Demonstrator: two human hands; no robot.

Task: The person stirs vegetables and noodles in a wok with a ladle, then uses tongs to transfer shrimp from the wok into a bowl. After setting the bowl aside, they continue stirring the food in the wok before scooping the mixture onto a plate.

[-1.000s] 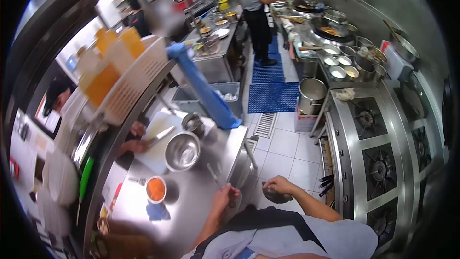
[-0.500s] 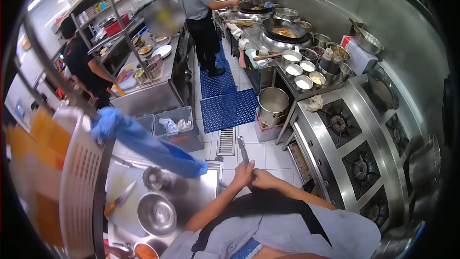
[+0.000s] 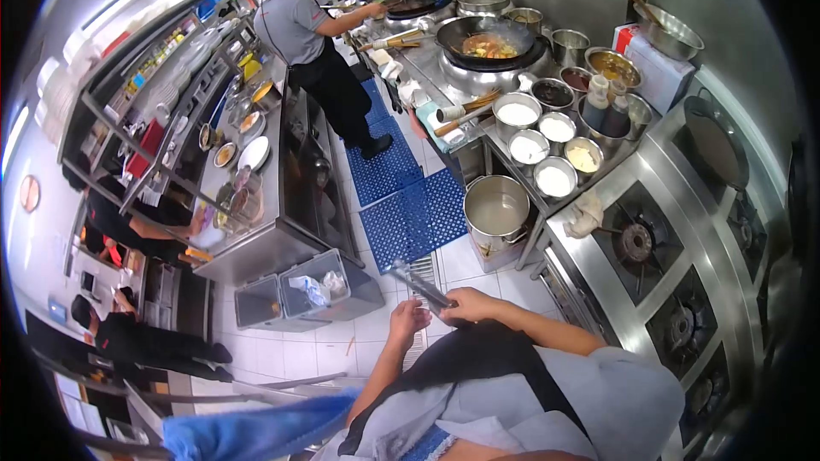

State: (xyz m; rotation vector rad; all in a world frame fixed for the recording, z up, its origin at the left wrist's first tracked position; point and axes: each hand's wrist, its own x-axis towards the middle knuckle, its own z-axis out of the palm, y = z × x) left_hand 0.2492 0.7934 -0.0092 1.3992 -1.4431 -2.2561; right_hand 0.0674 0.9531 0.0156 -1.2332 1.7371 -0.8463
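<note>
1. In a working restaurant kitchen, a person stands in the aisle with both hands raised before the chest and a long metal utensil (image 3: 424, 285) held over the tiled floor.
2. The utensil lies aslant. Its near end sits in the right hand (image 3: 468, 302) and its far end points up and toward the person's left, at the grey bins (image 3: 318, 286). It is too blurred to say what kind of tool it is.
3. The right grip is closed round that near end, with the forearm coming in from the right and the elbow bent.
4. The left hand (image 3: 408, 319) is just below the free shaft and nearer its tip, fingers curled. Whether it touches or grips cannot be told.
5. A stockpot (image 3: 497, 209) stands on the floor beside a blue mat (image 3: 401, 196), and a gas range (image 3: 636, 243) lines the right. Farther off, a co-worker (image 3: 307, 34) tends the woks.
</note>
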